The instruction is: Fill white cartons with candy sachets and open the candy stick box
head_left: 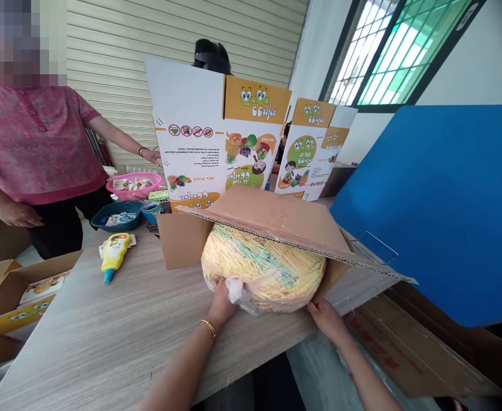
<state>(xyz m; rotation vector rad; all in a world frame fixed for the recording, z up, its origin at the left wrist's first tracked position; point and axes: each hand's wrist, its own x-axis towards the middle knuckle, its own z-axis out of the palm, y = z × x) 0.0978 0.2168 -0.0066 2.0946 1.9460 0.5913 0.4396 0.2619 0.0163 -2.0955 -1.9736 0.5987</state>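
Note:
A large clear plastic bag packed with thin pale yellow, green and pink sticks bulges out of the open side of a brown cardboard box. The box lies on its side, with one wide flap over the bag. My left hand is closed on the bag's plastic at its lower left, beside a gathered white tuft. At the lower right, my right hand has its fingers closed where the bag meets a box flap. What exactly these fingers grip is hidden.
Upside-down printed cartons stand behind the box. On the wooden table lie a yellow glue bottle, a pink basket and a teal basin. A person stands at left. A blue board rises at right.

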